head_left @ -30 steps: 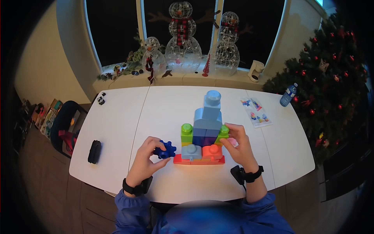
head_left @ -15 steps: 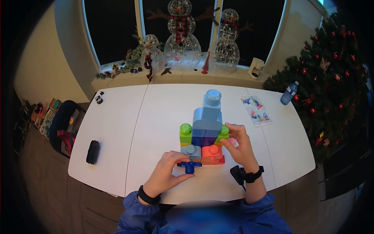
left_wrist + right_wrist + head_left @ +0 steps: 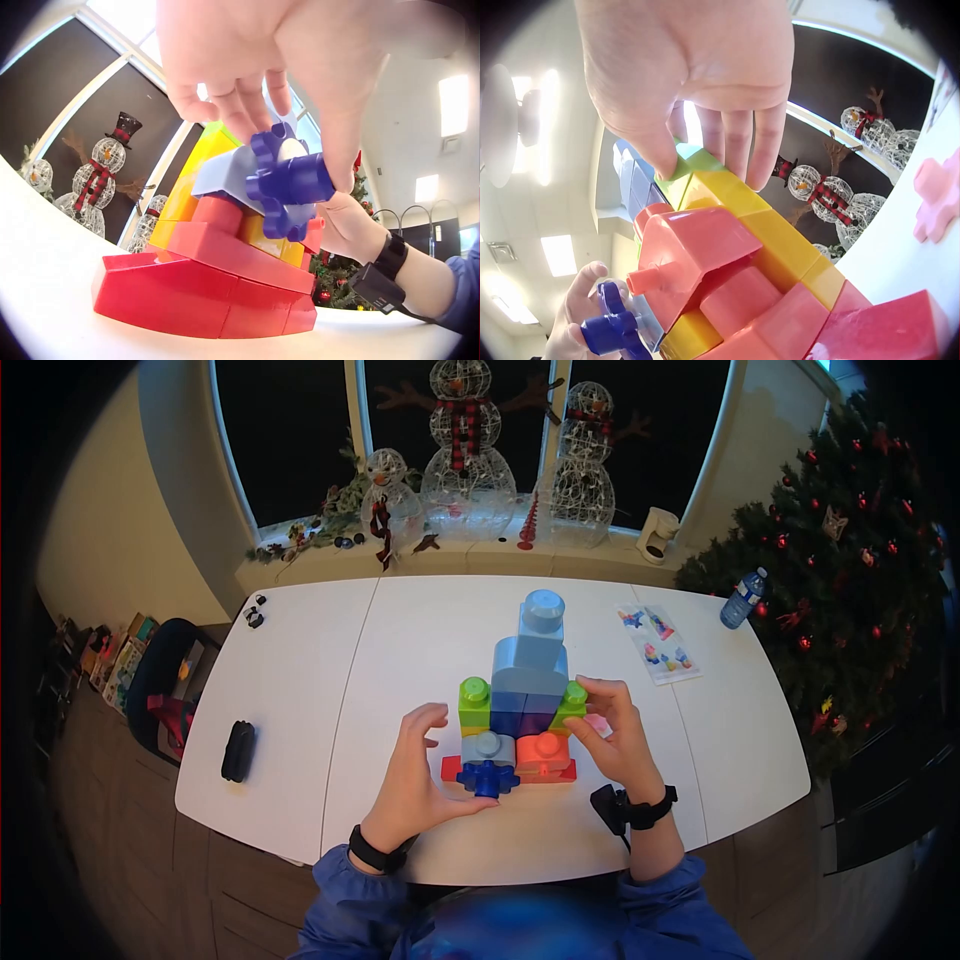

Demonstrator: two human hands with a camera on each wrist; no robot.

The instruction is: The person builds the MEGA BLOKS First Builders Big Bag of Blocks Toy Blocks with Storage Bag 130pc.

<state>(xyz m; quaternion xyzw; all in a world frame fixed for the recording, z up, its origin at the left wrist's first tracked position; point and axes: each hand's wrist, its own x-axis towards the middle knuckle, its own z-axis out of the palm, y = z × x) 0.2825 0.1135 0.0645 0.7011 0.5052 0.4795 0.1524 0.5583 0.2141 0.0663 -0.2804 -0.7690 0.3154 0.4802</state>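
Note:
A dark blue gear-shaped wheel (image 3: 488, 779) sits against the front of a grey-blue block (image 3: 480, 747) low on the block tower. My left hand (image 3: 408, 785) has its thumb on the end of the wheel's hub (image 3: 319, 176), its other fingers spread loosely behind and above. With thumb and fingers, my right hand (image 3: 618, 735) pinches the green block (image 3: 572, 700) on the tower's right side. Beside the wheel is a coral block (image 3: 694, 244) with a short peg. Light blue blocks (image 3: 530, 665) rise at the centre, over a red base (image 3: 172, 292).
A pink piece (image 3: 939, 195) lies right of the tower. A picture sheet (image 3: 660, 645) and a water bottle (image 3: 743, 599) are at the back right. On the left is a black case (image 3: 238, 751), with small dark items (image 3: 255, 612) near the far left corner.
My left hand has carried the blue wheel rightward to the front of the grey-blue block and turned it. Its fingers have come off the wheel, leaving the thumb there. The right hand stays put.

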